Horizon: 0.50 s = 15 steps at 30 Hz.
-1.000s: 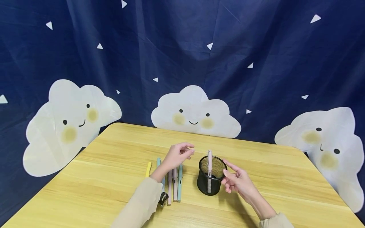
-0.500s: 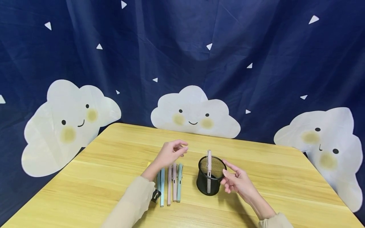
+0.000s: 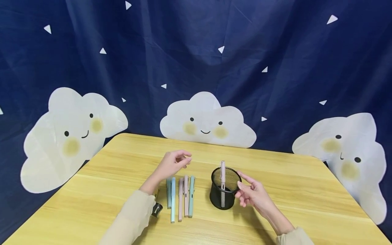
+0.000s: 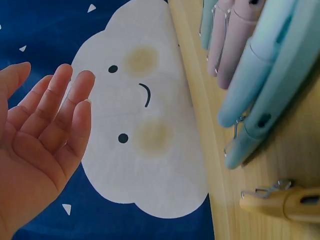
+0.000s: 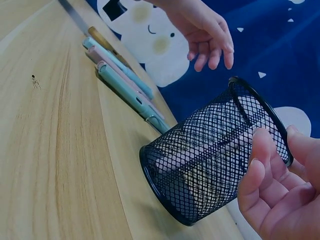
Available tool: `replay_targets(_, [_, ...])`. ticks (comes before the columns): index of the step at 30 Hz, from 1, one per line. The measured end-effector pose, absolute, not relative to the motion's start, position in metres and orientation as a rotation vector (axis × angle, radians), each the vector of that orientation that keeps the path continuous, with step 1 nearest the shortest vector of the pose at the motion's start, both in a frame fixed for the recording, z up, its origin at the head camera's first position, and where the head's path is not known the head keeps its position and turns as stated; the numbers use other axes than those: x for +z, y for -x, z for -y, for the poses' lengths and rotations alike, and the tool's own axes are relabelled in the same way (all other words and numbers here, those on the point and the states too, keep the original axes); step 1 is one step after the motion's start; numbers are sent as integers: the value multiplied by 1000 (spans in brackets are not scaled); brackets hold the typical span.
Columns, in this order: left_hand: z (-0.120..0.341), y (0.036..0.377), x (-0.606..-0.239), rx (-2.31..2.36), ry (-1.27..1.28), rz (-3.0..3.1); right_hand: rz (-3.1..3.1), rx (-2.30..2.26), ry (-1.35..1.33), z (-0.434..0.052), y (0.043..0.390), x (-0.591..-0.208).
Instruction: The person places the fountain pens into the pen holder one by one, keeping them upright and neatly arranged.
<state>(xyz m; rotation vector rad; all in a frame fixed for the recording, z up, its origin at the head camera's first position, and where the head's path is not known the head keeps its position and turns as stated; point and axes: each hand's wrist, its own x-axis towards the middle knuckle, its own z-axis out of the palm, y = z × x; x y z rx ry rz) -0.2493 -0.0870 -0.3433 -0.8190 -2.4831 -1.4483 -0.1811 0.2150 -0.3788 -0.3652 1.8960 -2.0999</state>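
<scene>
My right hand (image 3: 254,197) holds a black mesh pen holder (image 3: 216,198) at its right rim, thumb at the near side and index finger stretched along the far side. One pale pink pen (image 3: 223,175) stands in the holder, its clip end above the rim. My left hand (image 3: 172,165) hovers over the far ends of a row of pens, fingers loosely bent around nothing. In that row lie a light blue pen (image 3: 173,200), a teal pen (image 3: 168,194), two mauve-pink pens (image 3: 186,197) and a green pen (image 3: 191,197). My left forearm mostly hides a yellow pen (image 4: 280,204).
The wooden table (image 3: 294,190) reaches back to a dark blue curtain (image 3: 196,51) printed with white clouds and small triangles. A small black device (image 3: 157,210) sits by my left sleeve.
My left hand has drifted left, away from the pen holder, uncovering the blue pens while the forearm covers the yellow one. My right hand and the holder stay in place.
</scene>
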Motion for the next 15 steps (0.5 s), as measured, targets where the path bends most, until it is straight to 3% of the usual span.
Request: replay_targets(15, [110, 251, -349, -1443, 817, 2575, -1909, -2096, 370, -215, 181, -380])
